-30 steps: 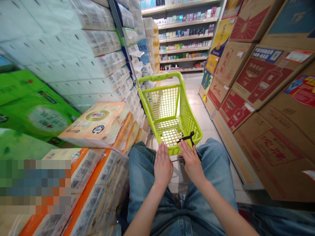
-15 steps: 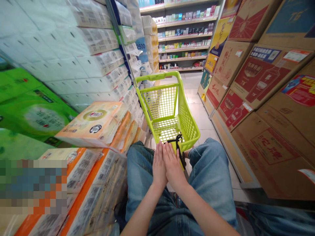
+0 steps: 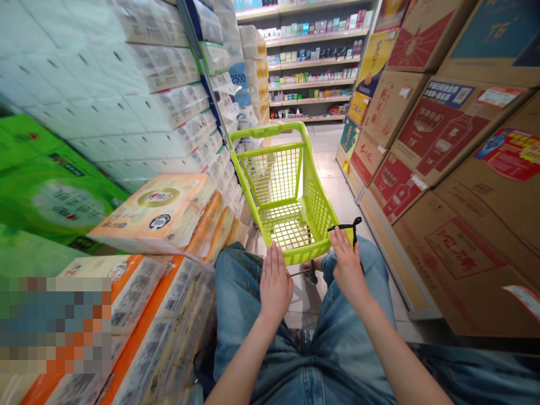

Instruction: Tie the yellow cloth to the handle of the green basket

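Note:
My left hand (image 3: 276,280) is palm down with its fingers stretched out, above my left thigh near the close rim of a yellow-green plastic basket cart (image 3: 282,171). It holds nothing that I can see. My right hand (image 3: 348,267) is over my right knee, just past the basket's right corner. A small yellow pouch with black edging and a black cord (image 3: 349,233) is in that hand, partly covered by the fingers; the thumb is hidden beneath. Inside the basket only its latticed floor and walls show.
Packs of tissue (image 3: 158,202) are stacked along the left, with white packs (image 3: 84,101) rising behind. Cardboard cartons (image 3: 459,259) line the right side. Shelves of small boxes and bottles (image 3: 314,56) stand at the back. The tiled floor (image 3: 331,163) runs between.
My hands were side by side in front of the basket and are now apart. The right has moved to the right with the yellow pouch; the left has stayed about where it was.

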Motion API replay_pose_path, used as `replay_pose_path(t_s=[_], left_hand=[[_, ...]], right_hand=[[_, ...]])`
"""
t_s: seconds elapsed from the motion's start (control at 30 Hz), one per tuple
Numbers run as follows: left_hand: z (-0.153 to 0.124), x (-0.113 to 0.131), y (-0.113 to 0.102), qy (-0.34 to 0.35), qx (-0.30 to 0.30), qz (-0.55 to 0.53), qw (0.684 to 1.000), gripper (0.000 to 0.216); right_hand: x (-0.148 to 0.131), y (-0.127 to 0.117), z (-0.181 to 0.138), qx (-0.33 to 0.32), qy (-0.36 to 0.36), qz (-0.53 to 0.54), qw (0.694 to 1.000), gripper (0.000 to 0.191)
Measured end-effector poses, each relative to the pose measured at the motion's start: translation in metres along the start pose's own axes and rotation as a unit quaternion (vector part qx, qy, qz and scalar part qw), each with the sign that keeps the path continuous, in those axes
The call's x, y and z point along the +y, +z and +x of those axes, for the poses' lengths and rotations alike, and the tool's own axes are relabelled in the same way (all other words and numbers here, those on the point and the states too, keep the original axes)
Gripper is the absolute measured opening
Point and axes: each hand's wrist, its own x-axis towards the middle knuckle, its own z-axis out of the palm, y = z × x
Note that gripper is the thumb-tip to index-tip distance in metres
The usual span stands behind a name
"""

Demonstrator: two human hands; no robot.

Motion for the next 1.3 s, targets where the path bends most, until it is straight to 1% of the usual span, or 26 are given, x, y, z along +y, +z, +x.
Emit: replay_pose_path(t_s=[0.07, 0.17, 0.23, 0.27, 0.33, 0.37, 0.43, 0.5, 0.57, 0.63, 0.67, 0.73, 0.77, 0.83, 0.93, 1.0, 1.03, 1.1, 1.17, 1.23, 1.3], left_hand=[[-0.001, -0.001, 0.001, -0.002, 0.003, 0.000, 1.000, 0.090], [-0.002, -0.004, 0.003, 0.004, 0.007, 0.028, 1.000, 0.089], [-0.003, -0.006, 0.005, 0.013, 0.008, 0.057, 0.998, 0.087], [-0.003, -0.006, 0.005, 0.017, 0.005, 0.065, 0.998, 0.086], [-0.003, -0.007, 0.005, 0.020, -0.002, 0.060, 0.998, 0.086], [-0.002, -0.007, 0.004, 0.019, -0.006, 0.049, 0.999, 0.087], [-0.001, -0.005, 0.003, 0.013, -0.007, 0.024, 1.000, 0.088], [0.000, -0.004, 0.002, 0.009, -0.001, 0.006, 1.000, 0.088], [0.001, -0.002, 0.002, 0.006, 0.003, -0.002, 1.000, 0.088], [0.001, -0.001, 0.001, 0.006, 0.003, -0.006, 1.000, 0.088], [0.001, -0.001, 0.000, 0.005, 0.002, -0.007, 1.000, 0.088], [0.001, -0.001, -0.001, 0.005, -0.002, -0.009, 1.000, 0.089], [0.001, -0.001, -0.002, 0.006, -0.005, -0.010, 1.000, 0.089], [0.000, -0.002, -0.003, 0.006, -0.010, -0.006, 1.000, 0.088], [0.000, -0.004, -0.003, 0.009, -0.018, 0.018, 1.000, 0.088], [0.000, -0.006, -0.002, 0.013, -0.022, 0.038, 0.999, 0.087], [0.000, -0.006, -0.001, 0.014, -0.023, 0.043, 0.999, 0.087], [0.000, -0.006, -0.001, 0.014, -0.023, 0.039, 0.999, 0.087], [0.000, -0.006, -0.001, 0.013, -0.020, 0.024, 0.999, 0.087], [0.000, -0.005, -0.002, 0.014, -0.019, 0.011, 1.000, 0.088], [0.001, -0.004, -0.002, 0.014, -0.019, 0.003, 1.000, 0.089]], right_hand=[[-0.032, 0.008, -0.004, 0.003, 0.003, -0.001, 1.000, 0.095], [-0.089, 0.024, -0.014, -0.034, -0.053, 0.011, 0.998, 0.088], [-0.114, 0.031, -0.019, -0.052, -0.089, 0.022, 0.994, 0.083], [-0.119, 0.032, -0.021, -0.058, -0.101, 0.027, 0.993, 0.081], [-0.113, 0.030, -0.021, -0.065, -0.121, 0.033, 0.990, 0.080], [-0.103, 0.027, -0.020, -0.069, -0.129, 0.034, 0.989, 0.081], [-0.074, 0.019, -0.017, -0.068, -0.134, 0.033, 0.988, 0.085], [-0.040, 0.011, -0.013, -0.051, -0.116, 0.024, 0.992, 0.089], [-0.009, 0.002, -0.008, -0.030, -0.083, 0.013, 0.996, 0.092], [0.009, -0.005, -0.004, -0.022, -0.057, 0.002, 0.998, 0.095], [0.011, -0.007, -0.002, -0.022, -0.048, -0.004, 0.999, 0.096], [0.002, -0.007, 0.000, -0.018, -0.031, -0.017, 0.999, 0.095], [-0.010, -0.005, -0.001, -0.016, -0.024, -0.023, 0.999, 0.093], [-0.041, 0.003, -0.003, -0.019, -0.021, -0.029, 0.999, 0.087], [-0.089, 0.017, -0.007, -0.048, -0.066, -0.017, 0.997, 0.077], [-0.108, 0.022, -0.009, -0.063, -0.101, -0.003, 0.993, 0.075], [-0.111, 0.022, -0.009, -0.071, -0.118, 0.004, 0.991, 0.075], [-0.104, 0.019, -0.010, -0.084, -0.149, 0.015, 0.985, 0.077], [-0.082, 0.012, -0.009, -0.091, -0.165, 0.017, 0.982, 0.080], [-0.052, 0.004, -0.007, -0.081, -0.150, 0.008, 0.985, 0.082], [-0.021, -0.003, -0.003, -0.061, -0.111, -0.007, 0.992, 0.086]])
